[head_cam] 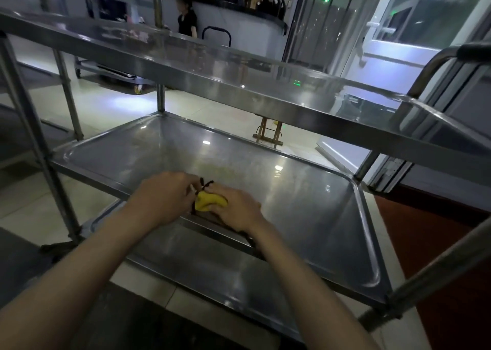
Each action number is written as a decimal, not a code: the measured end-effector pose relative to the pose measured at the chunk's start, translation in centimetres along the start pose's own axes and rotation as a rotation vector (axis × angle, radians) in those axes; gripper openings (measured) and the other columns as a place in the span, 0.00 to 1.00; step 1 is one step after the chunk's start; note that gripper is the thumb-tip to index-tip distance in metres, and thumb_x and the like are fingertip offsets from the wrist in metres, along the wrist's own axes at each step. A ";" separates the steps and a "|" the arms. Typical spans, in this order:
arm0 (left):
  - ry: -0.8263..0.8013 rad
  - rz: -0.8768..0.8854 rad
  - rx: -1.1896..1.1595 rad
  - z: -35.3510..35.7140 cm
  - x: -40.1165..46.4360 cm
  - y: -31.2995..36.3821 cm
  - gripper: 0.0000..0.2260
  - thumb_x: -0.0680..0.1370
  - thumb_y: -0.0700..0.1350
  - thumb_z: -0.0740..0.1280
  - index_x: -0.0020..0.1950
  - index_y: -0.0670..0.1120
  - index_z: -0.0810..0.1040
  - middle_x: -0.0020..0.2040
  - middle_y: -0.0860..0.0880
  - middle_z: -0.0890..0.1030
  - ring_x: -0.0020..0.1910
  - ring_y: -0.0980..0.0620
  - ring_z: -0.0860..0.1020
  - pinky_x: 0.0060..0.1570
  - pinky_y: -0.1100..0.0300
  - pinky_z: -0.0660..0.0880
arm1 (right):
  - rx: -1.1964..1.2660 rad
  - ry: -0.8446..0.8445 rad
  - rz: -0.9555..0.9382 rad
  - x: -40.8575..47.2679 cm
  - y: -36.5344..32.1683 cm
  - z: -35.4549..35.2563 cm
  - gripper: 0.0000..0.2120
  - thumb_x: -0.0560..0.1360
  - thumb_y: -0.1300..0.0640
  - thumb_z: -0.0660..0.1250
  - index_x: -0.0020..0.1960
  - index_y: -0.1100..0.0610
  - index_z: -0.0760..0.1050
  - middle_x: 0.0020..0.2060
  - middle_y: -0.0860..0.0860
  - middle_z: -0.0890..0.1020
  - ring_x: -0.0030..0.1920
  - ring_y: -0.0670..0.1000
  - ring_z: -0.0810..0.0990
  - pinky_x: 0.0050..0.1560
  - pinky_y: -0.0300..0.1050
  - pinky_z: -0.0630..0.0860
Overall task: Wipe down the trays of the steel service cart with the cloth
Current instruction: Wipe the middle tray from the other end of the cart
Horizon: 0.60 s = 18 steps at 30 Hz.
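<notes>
Hands, left and right, bunch yellow cloth on middle tray.

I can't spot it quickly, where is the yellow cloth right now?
In the head view, the yellow cloth sits bunched between the left hand and right hand, on the cart's middle tray.

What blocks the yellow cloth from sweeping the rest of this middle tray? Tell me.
Nothing visible does. Both hands, left and right, hold the yellow cloth at the middle tray's near edge; its surface beyond shows only reflections.
</notes>
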<state>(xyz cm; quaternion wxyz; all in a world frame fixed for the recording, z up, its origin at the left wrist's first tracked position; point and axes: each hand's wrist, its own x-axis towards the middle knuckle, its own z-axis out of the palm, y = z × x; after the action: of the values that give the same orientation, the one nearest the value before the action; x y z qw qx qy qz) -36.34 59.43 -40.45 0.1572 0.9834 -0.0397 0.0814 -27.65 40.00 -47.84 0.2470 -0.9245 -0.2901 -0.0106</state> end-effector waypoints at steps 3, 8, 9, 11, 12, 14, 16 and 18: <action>-0.011 -0.055 0.071 -0.6 0.2 -2.8 0.11 0.79 0.47 0.64 0.58 0.55 0.82 0.57 0.49 0.84 0.54 0.44 0.81 0.54 0.51 0.78 | 0.009 0.028 0.022 -2.0 1.3 -0.7 0.22 0.77 0.43 0.71 0.71 0.39 0.74 0.69 0.42 0.78 0.67 0.50 0.77 0.65 0.44 0.73; -0.034 -0.077 0.164 0.5 -0.4 -5.1 0.14 0.80 0.48 0.62 0.63 0.58 0.81 0.63 0.49 0.82 0.58 0.45 0.81 0.57 0.52 0.78 | -0.082 0.103 0.338 -3.4 8.6 -5.5 0.19 0.76 0.32 0.63 0.65 0.32 0.72 0.63 0.41 0.81 0.60 0.52 0.81 0.56 0.48 0.76; -0.035 -0.076 0.172 1.0 -0.4 -5.3 0.14 0.80 0.48 0.63 0.64 0.57 0.81 0.63 0.48 0.82 0.59 0.44 0.81 0.58 0.51 0.77 | -0.109 0.126 0.414 -3.8 10.4 -6.5 0.17 0.78 0.35 0.63 0.66 0.34 0.73 0.62 0.45 0.82 0.59 0.55 0.81 0.54 0.48 0.75; -0.037 -0.068 0.183 2.0 -0.4 -5.4 0.13 0.81 0.47 0.63 0.62 0.55 0.83 0.61 0.47 0.83 0.58 0.44 0.81 0.58 0.51 0.78 | -0.144 0.228 0.535 -4.6 14.0 -8.4 0.18 0.80 0.38 0.62 0.68 0.39 0.73 0.62 0.52 0.82 0.58 0.60 0.81 0.55 0.51 0.75; -0.045 -0.067 0.191 2.4 -0.5 -5.4 0.12 0.81 0.47 0.64 0.61 0.54 0.83 0.59 0.46 0.83 0.56 0.44 0.82 0.56 0.52 0.78 | -0.151 0.274 0.575 -4.9 15.6 -9.1 0.19 0.80 0.36 0.60 0.68 0.42 0.73 0.62 0.54 0.82 0.58 0.60 0.81 0.56 0.53 0.75; -0.054 -0.061 0.196 3.2 -0.6 -6.0 0.12 0.82 0.47 0.64 0.61 0.54 0.84 0.56 0.47 0.84 0.54 0.46 0.82 0.55 0.52 0.78 | -0.136 0.329 0.638 -4.5 18.1 -9.6 0.24 0.79 0.32 0.58 0.68 0.44 0.73 0.61 0.54 0.82 0.57 0.60 0.80 0.57 0.56 0.75; -0.058 -0.054 0.168 3.4 -0.7 -6.5 0.13 0.82 0.46 0.64 0.63 0.56 0.83 0.58 0.50 0.83 0.55 0.49 0.82 0.57 0.54 0.79 | -0.138 0.347 0.676 -2.9 19.3 -9.4 0.25 0.79 0.32 0.57 0.68 0.46 0.74 0.61 0.55 0.82 0.58 0.61 0.80 0.58 0.56 0.74; -0.057 -0.044 0.153 3.4 -0.8 -6.5 0.15 0.82 0.45 0.63 0.65 0.56 0.82 0.62 0.52 0.82 0.58 0.52 0.81 0.58 0.58 0.76 | -0.160 0.364 0.664 -0.7 18.5 -8.8 0.23 0.81 0.36 0.58 0.69 0.48 0.74 0.63 0.57 0.81 0.59 0.62 0.79 0.60 0.57 0.73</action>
<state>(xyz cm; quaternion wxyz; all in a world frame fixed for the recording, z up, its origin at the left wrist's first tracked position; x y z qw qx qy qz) -35.95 64.54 -45.72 0.0823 0.9951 -0.0162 0.0527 -17.14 22.39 -48.61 0.2113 -0.9675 0.0755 -0.1167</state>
